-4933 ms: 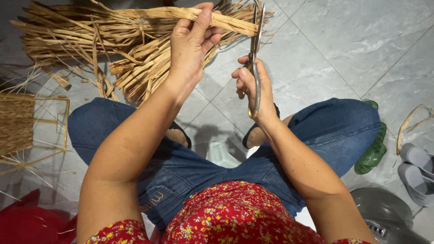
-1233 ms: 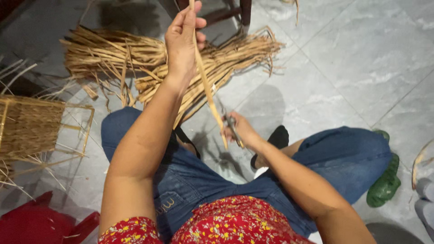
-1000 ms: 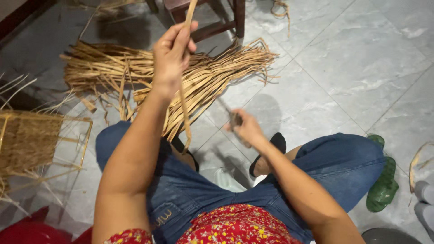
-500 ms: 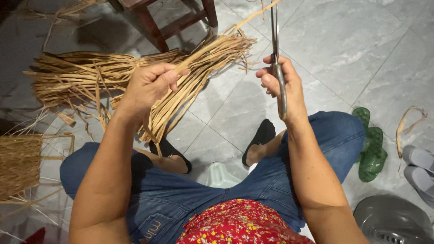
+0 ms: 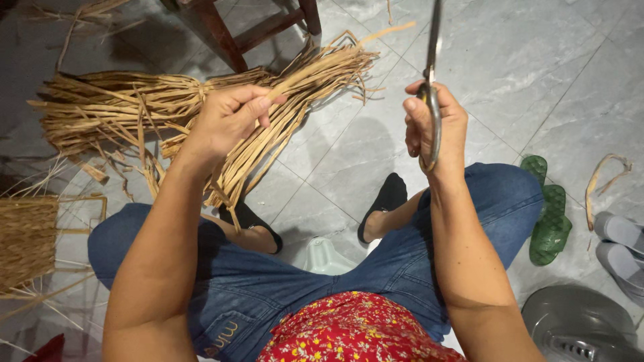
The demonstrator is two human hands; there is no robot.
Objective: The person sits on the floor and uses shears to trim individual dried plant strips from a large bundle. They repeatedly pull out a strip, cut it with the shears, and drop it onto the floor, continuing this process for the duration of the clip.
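Gripping: left hand [image 5: 228, 121] clenched on flat dry reed strip [image 5: 315, 67], right hand [image 5: 436, 124] grasping slim metal scissors [image 5: 433, 80].

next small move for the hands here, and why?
Probably bring the scissors in the right hand across to the strip pinched in the left hand. The blades point up, well apart from the strip, whose free end juts toward them, so nothing can be cut until they meet.
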